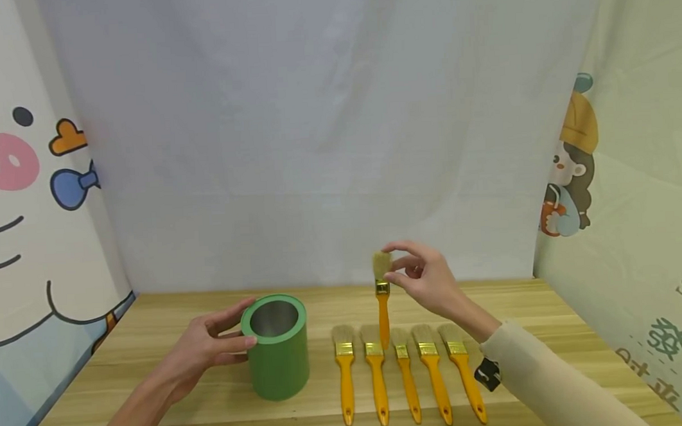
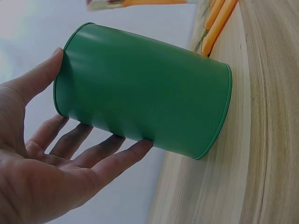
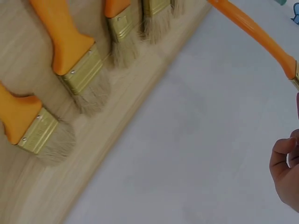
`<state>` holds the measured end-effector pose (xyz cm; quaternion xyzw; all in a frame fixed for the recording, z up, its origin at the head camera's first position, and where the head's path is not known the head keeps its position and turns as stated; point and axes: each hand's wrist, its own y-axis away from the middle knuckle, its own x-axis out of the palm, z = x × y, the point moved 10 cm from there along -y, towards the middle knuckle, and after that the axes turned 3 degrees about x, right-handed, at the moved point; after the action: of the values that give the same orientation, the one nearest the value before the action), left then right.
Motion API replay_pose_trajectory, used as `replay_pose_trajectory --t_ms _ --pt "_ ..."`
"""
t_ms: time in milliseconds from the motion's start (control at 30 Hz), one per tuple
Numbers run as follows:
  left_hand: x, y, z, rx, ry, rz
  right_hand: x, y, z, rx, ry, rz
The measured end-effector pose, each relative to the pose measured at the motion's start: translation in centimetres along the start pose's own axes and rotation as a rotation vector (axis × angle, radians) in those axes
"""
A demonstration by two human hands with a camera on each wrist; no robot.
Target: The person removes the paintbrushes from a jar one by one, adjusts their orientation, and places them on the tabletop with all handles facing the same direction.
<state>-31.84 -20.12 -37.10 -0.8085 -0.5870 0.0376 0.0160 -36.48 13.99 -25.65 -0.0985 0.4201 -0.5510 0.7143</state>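
Note:
A green open-topped metal can (image 1: 280, 370) stands upright on the wooden table, its inside bare grey metal. My left hand (image 1: 211, 339) grips it from the left near the rim; thumb and fingers touch opposite sides of the can (image 2: 145, 88) in the left wrist view. Above the table, my right hand (image 1: 428, 276) pinches a paintbrush (image 1: 383, 310) around its bristles and metal band, orange handle hanging down. In the right wrist view that brush's handle (image 3: 254, 30) crosses the top right corner, and only part of the hand (image 3: 287, 172) shows.
Several orange-handled paintbrushes (image 1: 407, 380) lie side by side right of the can, bristles pointing away from me. A white cloth (image 1: 314, 143) hangs behind the table's far edge. Printed curtains (image 1: 634, 178) flank the sides. A small black object (image 1: 488, 374) sits at the right sleeve.

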Motion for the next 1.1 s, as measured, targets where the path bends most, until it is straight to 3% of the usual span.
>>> replay_pose_trajectory --t_ms 400,667,1100 --pt "-0.2 0.1 0.0 -0.009 0.005 -0.009 -2.6 3.4 -2.8 0.094 0.024 0.021" --pt "-0.1 0.0 0.0 -0.012 0.007 -0.010 -5.4 5.4 -4.0 0.160 0.038 0.059" --pt "-0.1 0.0 -0.1 0.000 0.010 -0.007 -9.4 9.3 -8.3 0.464 0.028 0.194"
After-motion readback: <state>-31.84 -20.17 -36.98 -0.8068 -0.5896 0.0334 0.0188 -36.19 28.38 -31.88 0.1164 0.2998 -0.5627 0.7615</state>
